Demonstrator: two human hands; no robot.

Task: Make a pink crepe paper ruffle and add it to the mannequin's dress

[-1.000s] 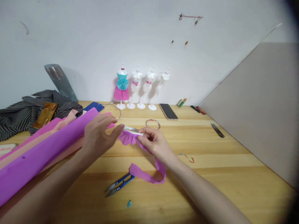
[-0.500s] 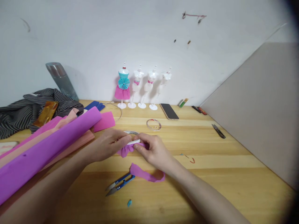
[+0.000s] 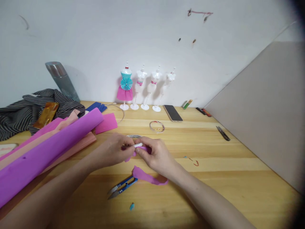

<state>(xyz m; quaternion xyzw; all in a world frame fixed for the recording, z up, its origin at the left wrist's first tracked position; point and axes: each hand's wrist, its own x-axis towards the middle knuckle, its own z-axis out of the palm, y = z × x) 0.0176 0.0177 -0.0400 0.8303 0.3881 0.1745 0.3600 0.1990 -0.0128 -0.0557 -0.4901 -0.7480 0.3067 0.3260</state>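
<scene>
My left hand [image 3: 114, 149] and my right hand [image 3: 156, 156] meet over the middle of the wooden table [image 3: 214, 178]. Both pinch a gathered purple crepe paper strip [image 3: 145, 175] with a white tape edge at the top, between the fingertips. The strip's loose tail curls down onto the table below my right hand. Blue thread snips [image 3: 122, 187] lie just in front of the hands, beside the tail. A tape ring [image 3: 133, 136] lies partly hidden behind my fingers.
Rolls of purple and pink crepe paper [image 3: 47, 149] lie at the left, with striped cloth [image 3: 28, 108] and a metal flask [image 3: 62, 80] behind. Several small dress mannequins [image 3: 143, 89] stand by the wall, then a phone [image 3: 172, 113], a clear tape ring [image 3: 156, 126], black snips [image 3: 222, 133]. A grey board [image 3: 267, 105] bounds the right.
My left hand left the paper rolls and came in to join the right hand on the strip. Both hands sank toward the table, and the gathered part is now bunched between the fingers.
</scene>
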